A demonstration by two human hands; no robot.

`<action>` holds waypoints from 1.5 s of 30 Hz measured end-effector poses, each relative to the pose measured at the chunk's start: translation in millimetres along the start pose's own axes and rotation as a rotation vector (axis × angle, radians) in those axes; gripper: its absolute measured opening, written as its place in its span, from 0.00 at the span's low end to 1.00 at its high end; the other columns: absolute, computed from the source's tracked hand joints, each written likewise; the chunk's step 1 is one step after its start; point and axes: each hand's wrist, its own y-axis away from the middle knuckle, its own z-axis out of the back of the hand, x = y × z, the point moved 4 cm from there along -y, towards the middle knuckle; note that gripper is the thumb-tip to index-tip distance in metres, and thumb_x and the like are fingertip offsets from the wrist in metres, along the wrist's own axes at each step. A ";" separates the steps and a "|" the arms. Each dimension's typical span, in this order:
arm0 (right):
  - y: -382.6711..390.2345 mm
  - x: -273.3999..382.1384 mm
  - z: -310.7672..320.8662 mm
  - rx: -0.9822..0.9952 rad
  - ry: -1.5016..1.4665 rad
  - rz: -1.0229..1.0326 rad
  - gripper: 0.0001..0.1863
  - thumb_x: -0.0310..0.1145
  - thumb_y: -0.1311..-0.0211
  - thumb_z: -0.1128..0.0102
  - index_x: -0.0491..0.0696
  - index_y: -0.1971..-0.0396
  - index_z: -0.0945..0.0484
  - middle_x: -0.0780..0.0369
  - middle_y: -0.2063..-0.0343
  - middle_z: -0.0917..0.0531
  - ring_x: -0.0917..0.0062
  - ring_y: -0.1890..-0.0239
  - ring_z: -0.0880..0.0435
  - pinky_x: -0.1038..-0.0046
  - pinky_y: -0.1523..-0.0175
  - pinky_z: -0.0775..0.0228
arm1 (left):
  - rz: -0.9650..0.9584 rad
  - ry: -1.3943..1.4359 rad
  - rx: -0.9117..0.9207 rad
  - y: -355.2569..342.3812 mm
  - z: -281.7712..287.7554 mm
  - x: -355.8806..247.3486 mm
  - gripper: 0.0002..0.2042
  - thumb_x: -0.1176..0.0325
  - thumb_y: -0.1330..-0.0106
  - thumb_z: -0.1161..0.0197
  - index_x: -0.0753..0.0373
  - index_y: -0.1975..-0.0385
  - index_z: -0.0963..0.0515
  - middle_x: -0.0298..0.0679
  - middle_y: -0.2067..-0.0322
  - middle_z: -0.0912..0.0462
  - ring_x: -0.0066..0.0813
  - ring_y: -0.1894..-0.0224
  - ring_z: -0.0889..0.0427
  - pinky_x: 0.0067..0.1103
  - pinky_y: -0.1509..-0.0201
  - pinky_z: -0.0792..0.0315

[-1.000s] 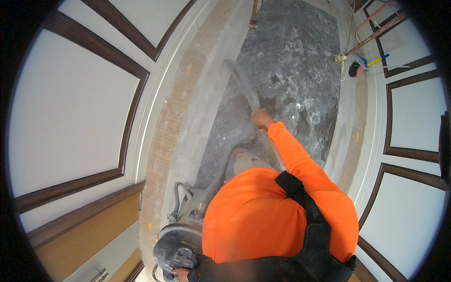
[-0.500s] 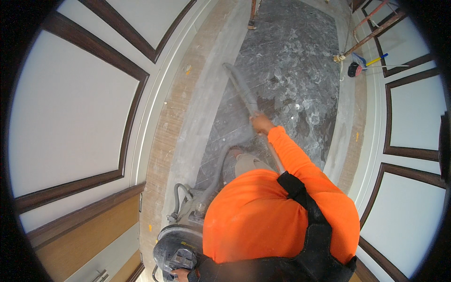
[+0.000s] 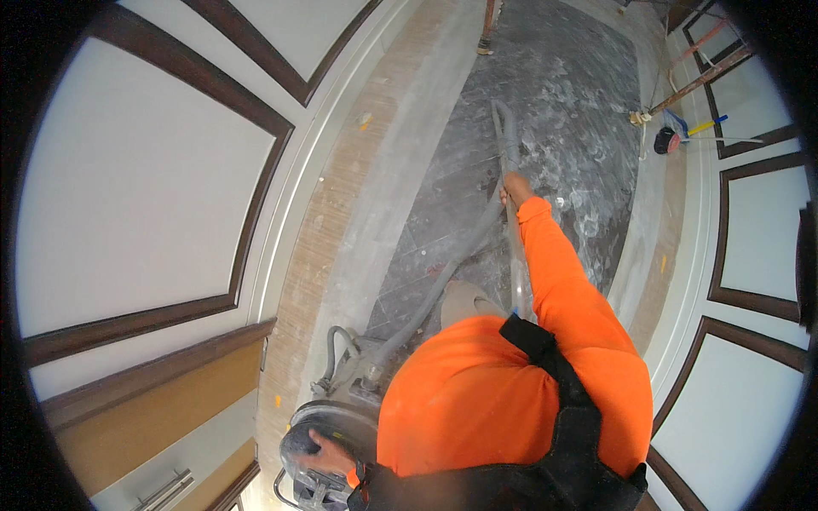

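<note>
My right hand (image 3: 515, 189), stretched ahead, is closed around a grey vacuum hose (image 3: 464, 251). Beyond the fist the hose bends in a narrow loop; a pale straight tube (image 3: 517, 277) runs back from the hand towards my body. At the lower left, my left hand (image 3: 328, 456) has its fingers apart over the black round top of a vacuum cleaner (image 3: 308, 430). I see nothing held in it; whether it touches the top I cannot tell. From the machine's dusty front, the hose curves across the floor to my right hand.
Dark dusty floor tiles (image 3: 443, 179) with white smears lie ahead, bordered by pale strips. Panelled white walls (image 3: 153, 170) stand on both sides. At the far right are a rusty ladder-like frame (image 3: 703, 78) and a brush and dustpan (image 3: 669, 140). A drawer cabinet (image 3: 162, 409) stands left.
My right hand has moved right and forward with the hose, whose loop has swung right. The left hand has come up over the vacuum's top, fingers now spread. My view has shifted slightly left.
</note>
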 end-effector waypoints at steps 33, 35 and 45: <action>209.2 -118.3 -47.2 0.044 -0.616 -0.250 0.13 0.39 0.35 0.56 0.44 0.61 0.34 0.62 0.72 0.28 0.75 0.76 0.27 0.71 0.72 0.27 | -0.899 1.305 0.991 57.1 65.0 -245.1 0.25 0.48 0.38 0.48 0.73 0.66 0.27 0.50 0.66 0.20 0.33 0.62 0.22 0.24 0.54 0.32; 213.3 -123.5 -44.0 0.028 -0.630 -0.256 0.15 0.40 0.35 0.57 0.42 0.63 0.36 0.60 0.72 0.28 0.73 0.75 0.25 0.68 0.71 0.25 | -0.920 1.282 1.012 55.6 72.2 -240.8 0.26 0.47 0.38 0.49 0.72 0.66 0.27 0.50 0.66 0.20 0.33 0.61 0.23 0.26 0.53 0.32; 232.1 -132.4 -40.6 0.064 -0.712 -0.289 0.14 0.40 0.35 0.58 0.44 0.61 0.36 0.58 0.70 0.30 0.69 0.72 0.28 0.59 0.69 0.30 | -0.971 1.246 1.092 51.3 100.8 -223.7 0.24 0.50 0.39 0.46 0.72 0.66 0.27 0.51 0.65 0.21 0.36 0.59 0.23 0.27 0.51 0.32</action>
